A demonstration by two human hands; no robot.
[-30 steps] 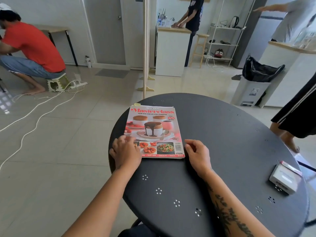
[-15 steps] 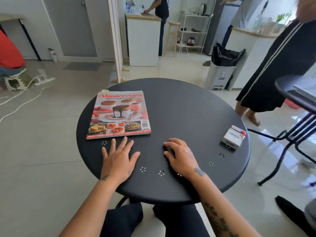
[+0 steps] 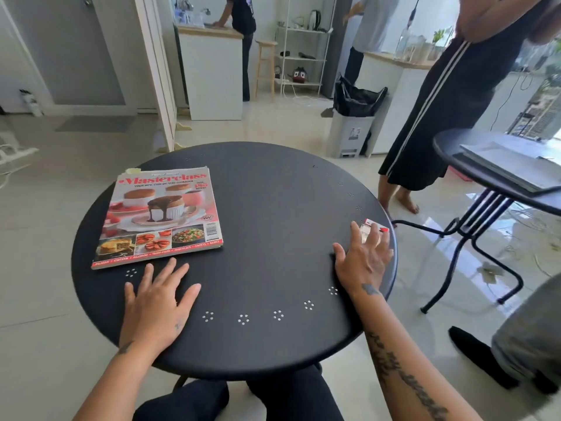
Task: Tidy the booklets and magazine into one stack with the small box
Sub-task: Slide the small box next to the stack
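Observation:
A "Masterclass" cookbook magazine [image 3: 161, 215] lies face up on the left half of a round black table [image 3: 261, 208], with other booklets' edges showing beneath it. My left hand [image 3: 156, 299] rests flat on the table just below the magazine, fingers spread, holding nothing. At the table's right edge sits the small white box with a red stripe [image 3: 368, 227], mostly hidden under my right hand [image 3: 364, 256]. The fingers of that hand are spread over the box. Whether they grip it is unclear.
A person in a black striped garment [image 3: 449, 101] stands barefoot just beyond the right edge. A second black table [image 3: 498, 183] with flat items stands at right. A lined grey bin [image 3: 352, 129] stands behind, and other people are at counters in the background.
My right hand moved from the table's middle out to the right edge and onto the small box. My left hand stayed near the magazine. The view swung rightward.

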